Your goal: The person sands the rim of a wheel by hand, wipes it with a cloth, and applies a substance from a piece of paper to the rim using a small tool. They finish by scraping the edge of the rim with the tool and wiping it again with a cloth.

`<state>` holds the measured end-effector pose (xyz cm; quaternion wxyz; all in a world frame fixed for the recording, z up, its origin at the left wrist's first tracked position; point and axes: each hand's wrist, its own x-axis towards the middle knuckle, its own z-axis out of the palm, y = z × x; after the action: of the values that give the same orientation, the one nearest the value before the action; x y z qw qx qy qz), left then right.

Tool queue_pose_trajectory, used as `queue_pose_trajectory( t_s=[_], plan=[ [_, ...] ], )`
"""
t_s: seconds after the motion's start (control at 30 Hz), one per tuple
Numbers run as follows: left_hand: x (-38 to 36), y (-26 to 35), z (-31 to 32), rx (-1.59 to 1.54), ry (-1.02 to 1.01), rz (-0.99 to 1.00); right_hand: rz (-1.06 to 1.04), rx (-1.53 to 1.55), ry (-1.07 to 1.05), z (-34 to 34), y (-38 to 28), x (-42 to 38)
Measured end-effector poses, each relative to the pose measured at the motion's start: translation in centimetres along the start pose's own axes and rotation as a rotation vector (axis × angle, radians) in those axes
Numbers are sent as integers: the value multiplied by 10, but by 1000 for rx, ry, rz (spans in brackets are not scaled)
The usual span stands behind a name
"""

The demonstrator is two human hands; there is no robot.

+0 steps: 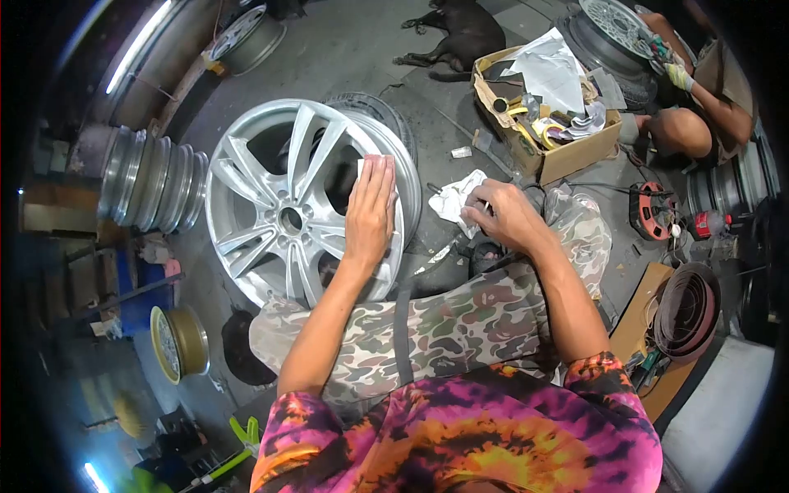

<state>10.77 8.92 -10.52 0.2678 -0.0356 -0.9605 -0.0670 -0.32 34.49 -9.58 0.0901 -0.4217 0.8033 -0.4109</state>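
Observation:
A silver alloy wheel (282,203) with paired spokes stands tilted in front of my legs, its face towards me. My left hand (371,218) lies with fingers straight and together on the right side of its rim. Under those fingers is a piece of reddish sandpaper (389,166), pressed against the metal; a pale edge shows beside it. My right hand (508,215) is apart from the wheel, above my camouflage-covered leg. Its curled fingers pinch a crumpled white rag (449,202), which hangs out to the left.
A cardboard box (567,163) holds papers and tape rolls. A dark dog (464,37) lies on the floor beyond. At upper right, a person's gloved hand (679,76) is by another wheel (612,25). Stacked rims (152,181) and a gold wheel (179,345) stand left; sanding belts (689,312) lie right.

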Motion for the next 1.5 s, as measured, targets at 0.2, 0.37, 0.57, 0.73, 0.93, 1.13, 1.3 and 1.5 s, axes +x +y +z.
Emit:
queue_pose_trajectory(
  t_s=[0.2, 0.37, 0.57, 0.73, 0.93, 1.13, 1.3, 1.5],
  plan=[
    [14, -1, 8, -3, 48, -36, -21, -16, -13, -2, -1, -1],
    [23, -8, 1, 44, 28, -19, 39, -35, -51, -5, -2, -2],
    [-6, -4, 0, 39, -56, 7, 33, -6, -30, -3, 2, -6],
    [24, -16, -1, 145, -63, 44, -15, 19, -8, -1, -1, -5],
    [27, -29, -3, -54, -64, 154, -26, -7, -1, -1, -1, -7],
    [6, -28, -21, -30, -213, 236, -21, 22, 10, 0, 2, -10],
    [44, -43, -13, -91, -137, 255, 5, -34, -17, 2, 2, -4],
    [5, -29, -16, -189, -138, 155, 15, -5, -41, 3, 3, -3]
  ],
)
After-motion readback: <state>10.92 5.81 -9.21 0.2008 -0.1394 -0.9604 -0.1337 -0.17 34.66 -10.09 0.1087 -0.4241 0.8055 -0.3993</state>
